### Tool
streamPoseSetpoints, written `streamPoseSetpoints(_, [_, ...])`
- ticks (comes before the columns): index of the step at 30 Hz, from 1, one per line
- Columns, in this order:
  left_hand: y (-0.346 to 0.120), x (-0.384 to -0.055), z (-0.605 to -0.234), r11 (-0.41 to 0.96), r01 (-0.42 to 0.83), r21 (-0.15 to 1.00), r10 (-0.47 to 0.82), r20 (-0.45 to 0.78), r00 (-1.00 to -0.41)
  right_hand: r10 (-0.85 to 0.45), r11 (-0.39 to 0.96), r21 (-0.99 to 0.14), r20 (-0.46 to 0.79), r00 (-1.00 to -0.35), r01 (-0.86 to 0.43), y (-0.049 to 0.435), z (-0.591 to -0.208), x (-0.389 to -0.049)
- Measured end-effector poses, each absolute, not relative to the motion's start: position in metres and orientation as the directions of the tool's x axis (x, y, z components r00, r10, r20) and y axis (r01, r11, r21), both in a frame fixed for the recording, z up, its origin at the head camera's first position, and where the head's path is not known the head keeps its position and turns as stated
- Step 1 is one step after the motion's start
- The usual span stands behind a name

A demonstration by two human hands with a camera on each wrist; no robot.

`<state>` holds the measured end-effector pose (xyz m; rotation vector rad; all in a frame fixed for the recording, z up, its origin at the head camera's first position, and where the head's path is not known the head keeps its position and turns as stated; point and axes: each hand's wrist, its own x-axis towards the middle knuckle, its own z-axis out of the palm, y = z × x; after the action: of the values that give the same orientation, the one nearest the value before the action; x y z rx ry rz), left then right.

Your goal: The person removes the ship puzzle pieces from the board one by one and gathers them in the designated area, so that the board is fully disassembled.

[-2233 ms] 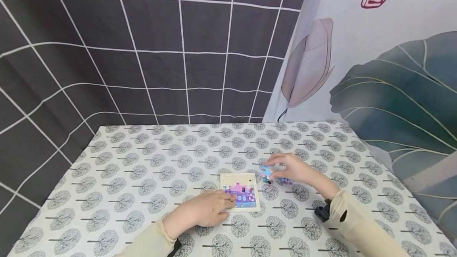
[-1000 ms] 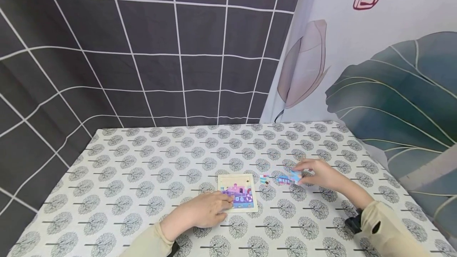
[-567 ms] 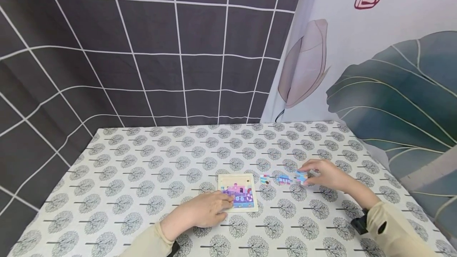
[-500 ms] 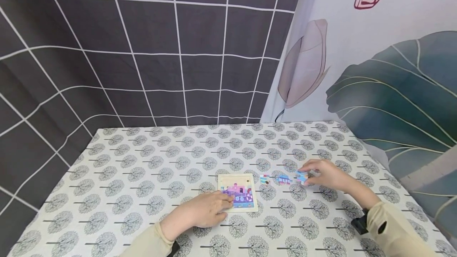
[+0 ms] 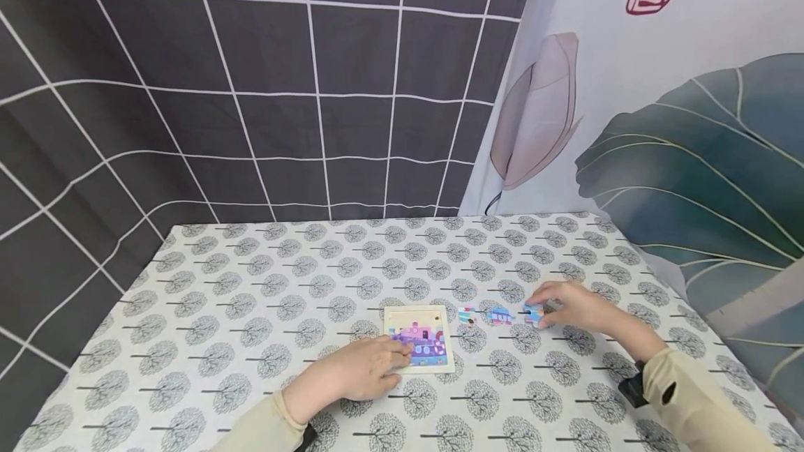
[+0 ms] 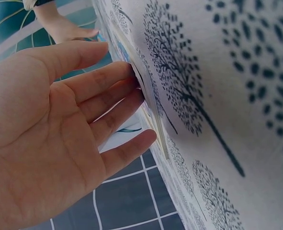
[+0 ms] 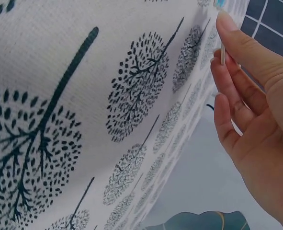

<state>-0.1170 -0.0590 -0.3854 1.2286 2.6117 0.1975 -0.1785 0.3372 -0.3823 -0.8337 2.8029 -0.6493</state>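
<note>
A jigsaw puzzle in a pale frame lies near the middle of the table, its picture pink and purple. On its left part rest the fingertips of my left hand; in the left wrist view that hand's fingers are extended, touching the frame's edge. My right hand pinches a blue puzzle piece between thumb and fingers at the tabletop; the right wrist view shows only its thin edge. Between frame and right hand lie two loose pieces: a multicoloured one and a blue-purple one.
A cloth printed with grey trees covers the table. Behind it hangs a dark curtain with white grid lines, and at the right a white one with large leaves.
My right hand has carried the blue piece rightward, away from the frame and past the two loose pieces, and lately shifts only slightly. My left hand stays on the puzzle.
</note>
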Motion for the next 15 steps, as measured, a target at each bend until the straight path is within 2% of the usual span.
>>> streamPoseSetpoints(15, [-0.060, -0.119, -0.390, 0.631, 0.743, 0.221, 0.775, -0.151, -0.613, -0.517, 0.768, -0.461, -0.034, -0.855, -0.445, 0.340, -0.394, -0.183])
